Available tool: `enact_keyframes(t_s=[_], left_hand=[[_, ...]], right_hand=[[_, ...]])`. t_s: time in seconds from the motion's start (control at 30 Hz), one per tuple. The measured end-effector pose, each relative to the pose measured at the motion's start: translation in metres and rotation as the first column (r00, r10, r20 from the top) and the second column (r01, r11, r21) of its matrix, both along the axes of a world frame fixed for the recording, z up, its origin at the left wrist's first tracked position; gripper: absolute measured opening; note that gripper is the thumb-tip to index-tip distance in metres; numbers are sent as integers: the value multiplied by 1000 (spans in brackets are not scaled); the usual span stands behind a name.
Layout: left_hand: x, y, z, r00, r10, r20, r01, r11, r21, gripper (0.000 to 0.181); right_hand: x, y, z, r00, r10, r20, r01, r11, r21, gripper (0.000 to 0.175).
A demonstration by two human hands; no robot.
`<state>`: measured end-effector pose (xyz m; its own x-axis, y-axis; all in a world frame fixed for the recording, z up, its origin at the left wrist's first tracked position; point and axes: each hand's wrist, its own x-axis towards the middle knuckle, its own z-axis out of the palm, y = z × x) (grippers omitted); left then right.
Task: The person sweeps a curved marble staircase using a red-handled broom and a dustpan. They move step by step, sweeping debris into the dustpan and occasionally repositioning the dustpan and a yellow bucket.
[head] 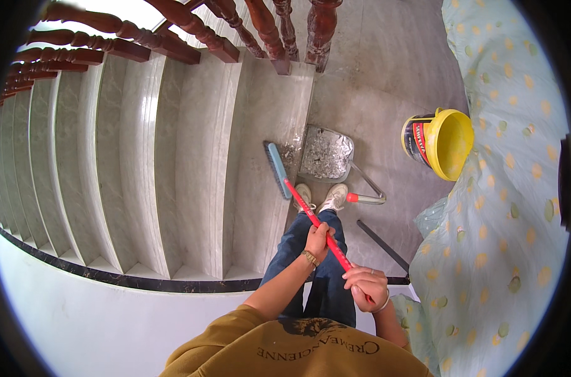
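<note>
A broom's red handle point(308, 207) slants across in front of my legs. Higher up on it, my right hand point(368, 286) is closed around the end, while my left hand point(319, 242) grips it lower down. The blue broom head point(277, 169) with dark bristles rests on the stair tread beside a small heap of grey debris point(291, 151). Just right of the tread's edge lies a dustpan point(350, 172) holding crumbled debris and crumpled silvery scraps point(330, 153). Its bent metal handle point(369, 181) ends in a red-tipped grip near my right shoe point(335, 197).
Stone stairs point(198, 160) run off to the left, bordered by reddish wooden balusters point(266, 33). A yellow bucket point(437, 143) stands by a patterned sheet point(507, 198) draped along the right. One dark bar point(383, 247) lies on the floor. A white wall point(101, 320) borders the stairs below.
</note>
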<state>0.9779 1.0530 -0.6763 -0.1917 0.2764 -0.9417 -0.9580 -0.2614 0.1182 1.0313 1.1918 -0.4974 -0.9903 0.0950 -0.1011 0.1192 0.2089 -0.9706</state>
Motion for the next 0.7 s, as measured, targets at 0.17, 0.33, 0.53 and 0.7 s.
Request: enact_keyframes(t_s=[0.17, 0.33, 0.53, 0.7], left_hand=[[-48, 5, 43, 986, -74, -152, 65, 996, -59, 10], [-135, -18, -11, 893, -280, -352, 210, 952, -224, 7], [-154, -24, -53, 807, -552, -209, 489, 824, -286, 9], [-93, -21, -16, 664, -740, -105, 685, 658, -312, 20]], right_hand=[[-12, -17, 13, 984, -159, -84, 156, 987, -42, 6], [-68, -40, -43, 964, -15, -265, 21, 1000, 22, 22], [-82, -82, -68, 941, -238, -240, 247, 969, 9, 12], [-37, -85, -25, 947, -284, -150, 290, 957, 18, 11]])
